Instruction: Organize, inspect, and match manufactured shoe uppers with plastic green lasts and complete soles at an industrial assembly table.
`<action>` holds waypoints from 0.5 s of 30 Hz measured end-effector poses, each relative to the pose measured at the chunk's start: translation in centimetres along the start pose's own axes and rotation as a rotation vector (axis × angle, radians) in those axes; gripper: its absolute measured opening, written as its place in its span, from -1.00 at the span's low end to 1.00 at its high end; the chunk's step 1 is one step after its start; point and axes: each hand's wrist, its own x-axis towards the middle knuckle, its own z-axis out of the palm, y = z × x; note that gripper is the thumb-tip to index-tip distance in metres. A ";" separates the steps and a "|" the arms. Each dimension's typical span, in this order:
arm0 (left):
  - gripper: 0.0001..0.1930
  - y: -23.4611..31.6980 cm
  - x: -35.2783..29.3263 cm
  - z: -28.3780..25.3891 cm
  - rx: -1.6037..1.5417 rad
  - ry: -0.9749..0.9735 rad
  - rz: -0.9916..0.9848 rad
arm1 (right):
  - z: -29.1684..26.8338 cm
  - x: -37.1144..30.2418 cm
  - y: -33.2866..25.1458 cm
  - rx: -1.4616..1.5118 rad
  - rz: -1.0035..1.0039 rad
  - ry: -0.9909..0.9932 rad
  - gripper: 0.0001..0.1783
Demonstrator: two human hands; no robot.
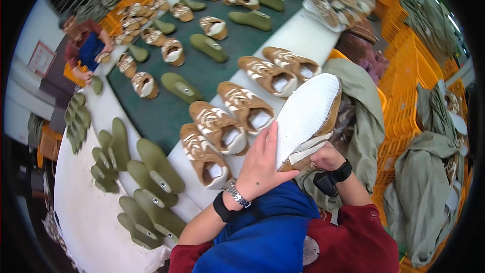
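the held shoe (308, 114) and tan shoes (235, 96) crowd the green worktop's (156, 116) right edge, but there's a bare patch by its near corner

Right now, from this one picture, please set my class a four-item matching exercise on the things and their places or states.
1. upturned shoe
2. metal-link wristband
3. clear plastic bag
4. grey-green cloth

A. upper right, shoes inside
B. draped over orange crates
C. silver, on the left wrist
D. held by left hand and right hand

Pairs: 1-D, 2-C, 3-A, 4-B
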 end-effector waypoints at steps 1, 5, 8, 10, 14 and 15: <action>0.12 -0.1 -1.0 -1.0 0.004 0.014 -0.053 | 1.2 0.9 0.4 -0.076 0.042 -0.006 -0.28; 0.13 -1.2 -5.3 -4.6 -0.185 0.152 -0.256 | 8.9 4.6 1.1 -0.485 0.145 -0.179 -0.32; -0.08 -4.1 -9.7 -6.2 -0.721 0.338 -0.383 | 15.7 7.3 2.5 -0.452 0.091 -0.295 -0.37; -0.28 -5.0 -12.4 -8.0 -0.958 0.441 -0.455 | 17.9 7.5 2.8 -0.630 0.136 -0.198 -0.42; -0.60 -6.0 -17.0 -10.7 -1.355 0.768 -0.527 | 20.2 7.2 4.8 -1.279 -0.265 -0.531 -0.47; -0.61 -6.1 -17.5 -10.9 -1.340 0.792 -0.552 | 21.0 6.7 5.6 -1.361 -0.219 -0.547 -0.46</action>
